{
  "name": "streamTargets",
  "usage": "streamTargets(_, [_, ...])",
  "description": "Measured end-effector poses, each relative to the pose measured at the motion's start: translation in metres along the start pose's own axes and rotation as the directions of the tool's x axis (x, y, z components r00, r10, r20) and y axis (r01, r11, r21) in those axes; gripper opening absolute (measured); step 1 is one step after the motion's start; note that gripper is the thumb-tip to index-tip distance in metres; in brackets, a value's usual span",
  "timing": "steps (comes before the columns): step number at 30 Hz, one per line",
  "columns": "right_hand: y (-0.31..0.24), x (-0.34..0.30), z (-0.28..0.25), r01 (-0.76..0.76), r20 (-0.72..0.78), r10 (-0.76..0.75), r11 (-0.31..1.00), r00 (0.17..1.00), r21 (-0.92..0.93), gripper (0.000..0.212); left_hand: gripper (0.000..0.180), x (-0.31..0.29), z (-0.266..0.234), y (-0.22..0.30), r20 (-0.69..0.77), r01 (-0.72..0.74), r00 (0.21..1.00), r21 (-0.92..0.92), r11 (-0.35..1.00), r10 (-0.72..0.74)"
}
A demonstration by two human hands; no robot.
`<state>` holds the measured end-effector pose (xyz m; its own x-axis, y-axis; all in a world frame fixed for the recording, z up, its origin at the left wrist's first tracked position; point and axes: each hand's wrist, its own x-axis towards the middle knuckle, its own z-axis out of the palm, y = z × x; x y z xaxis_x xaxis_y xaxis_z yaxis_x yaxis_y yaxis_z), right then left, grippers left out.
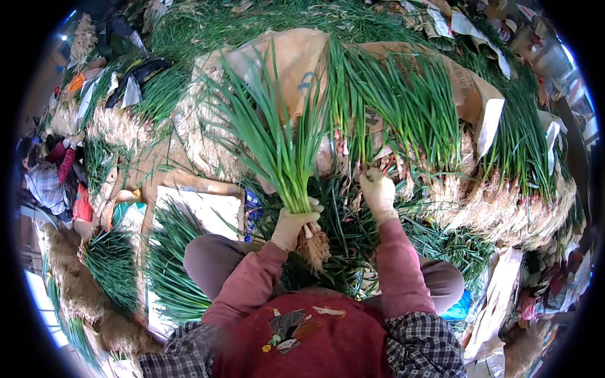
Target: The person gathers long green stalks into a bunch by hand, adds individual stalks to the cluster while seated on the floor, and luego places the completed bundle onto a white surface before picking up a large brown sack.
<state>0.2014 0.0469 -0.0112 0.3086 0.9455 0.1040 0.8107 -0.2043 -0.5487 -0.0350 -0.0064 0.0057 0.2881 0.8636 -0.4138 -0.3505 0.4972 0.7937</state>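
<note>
My left hand (295, 225), in a pale glove, is wrapped round the white lower stems of a bunch of green onions (287, 160). The long green leaves fan upward and away from me, and tangled pale roots (313, 251) hang below the fist. My right hand (378, 191), gloved the same way, is at the root ends of loose green onions (354, 120) lying on the heap in front. Its fingers are bent in a pinch, and whatever they grip is too small to make out.
Brown sacking (296, 60) lies under and behind the onions. A thick row of rooted onions (510, 201) spreads at the right. Trimmed leaves (340, 220) cover the ground by my knees. At left are a white board (205, 211), more bunches (173, 252) and another person (50, 176).
</note>
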Motion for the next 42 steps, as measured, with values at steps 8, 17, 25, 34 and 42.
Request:
streamTargets(8, [-0.035, -0.080, -0.006, -0.430, 0.612, -0.052, 0.665, 0.789, 0.611, 0.041, 0.041, 0.004, 0.007, 0.001, 0.117, 0.091, 0.990, -0.070, 0.993, -0.083])
streamTargets(17, [-0.046, -0.051, 0.052, -0.784, 0.761, -0.188, -0.126, 0.621, 0.608, 0.029, 0.031, 0.001, -0.004, -0.001, 0.128, 0.172, 0.979, -0.120, 0.978, -0.156])
streamTargets(25, [-0.018, -0.060, 0.070, 0.180, 0.431, -0.071, 0.959, 0.899, -0.217, 0.019, 0.039, -0.003, -0.005, 0.000, 0.115, 0.212, 0.974, -0.140, 0.967, -0.196])
streamTargets(34, [-0.021, 0.084, 0.059, -0.097, 0.112, 0.095, 0.995, 0.989, 0.014, 0.030, 0.039, -0.030, 0.011, 0.043, 0.167, 0.040, 0.986, -0.112, 0.993, -0.021])
streamTargets(42, [-0.044, -0.020, 0.002, 0.083, 0.249, -0.185, 0.925, 0.951, 0.371, 0.018, 0.044, -0.012, -0.003, 0.025, 0.101, 0.031, 0.995, -0.142, 0.989, -0.017])
